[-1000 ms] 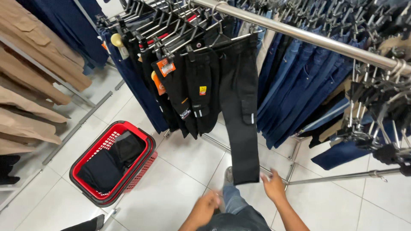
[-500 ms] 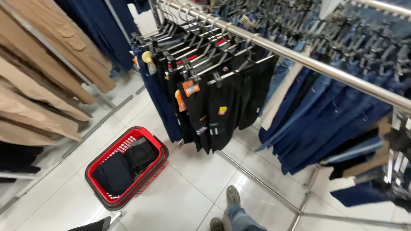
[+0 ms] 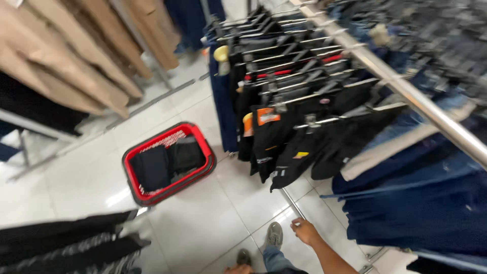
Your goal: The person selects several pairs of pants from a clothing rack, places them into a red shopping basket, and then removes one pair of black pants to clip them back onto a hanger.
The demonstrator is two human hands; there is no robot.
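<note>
The right hand (image 3: 305,231) is held empty, fingers loosely curled, below the black trousers (image 3: 284,147) hung on the rail (image 3: 406,89); soft and light, they are probably best gripped at the clipped waistband.

A red shopping basket (image 3: 133,178) stands on the white tiled floor (image 3: 203,223), holding folded dark garments (image 3: 167,162). Tan trousers (image 3: 76,66) hang on the rack at upper left. Blue jeans (image 3: 421,203) hang at right beneath a sloping metal rail (image 3: 406,89). Black-and-white striped fabric (image 3: 61,248) lies at lower left. A grey shoe (image 3: 274,235) rests on the floor.
</note>
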